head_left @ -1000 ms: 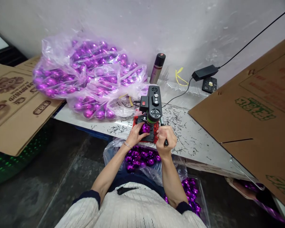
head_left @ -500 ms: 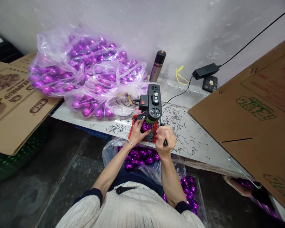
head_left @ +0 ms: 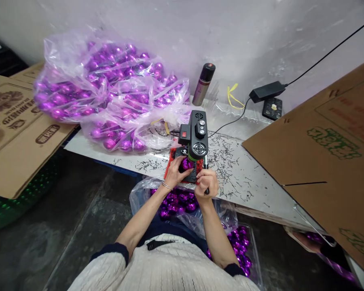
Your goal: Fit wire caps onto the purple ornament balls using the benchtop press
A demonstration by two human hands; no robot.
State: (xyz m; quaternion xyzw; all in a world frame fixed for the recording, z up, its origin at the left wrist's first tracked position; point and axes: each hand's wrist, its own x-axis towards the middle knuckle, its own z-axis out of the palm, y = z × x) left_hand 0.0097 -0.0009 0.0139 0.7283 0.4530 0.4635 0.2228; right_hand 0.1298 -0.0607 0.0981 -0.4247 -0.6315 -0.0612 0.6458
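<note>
My left hand (head_left: 176,171) is closed around a shiny purple bauble (head_left: 187,163), thumb on the near side. The bauble sits beneath the head of a small black bench drill press (head_left: 197,135), over its dark base with red edges (head_left: 199,166). My right hand (head_left: 207,182) is wrapped round the black lever handle (head_left: 206,190) on the machine's right side. The machine's head hides the top of the bauble, so I cannot see whether the tool touches it.
Large clear bags of purple baubles (head_left: 118,89) fill the table's left side. Behind the machine stands a spray can (head_left: 204,84), with a power adapter (head_left: 267,91) to its right. Black shavings (head_left: 227,157) litter the white tabletop. Cardboard boxes (head_left: 321,149) flank it. More baubles (head_left: 178,202) lie in a bag at my lap.
My right hand has shifted slightly left and down with the lever handle, which now points more steeply downward. My left hand keeps the bauble under the machine. The view has moved a little.
</note>
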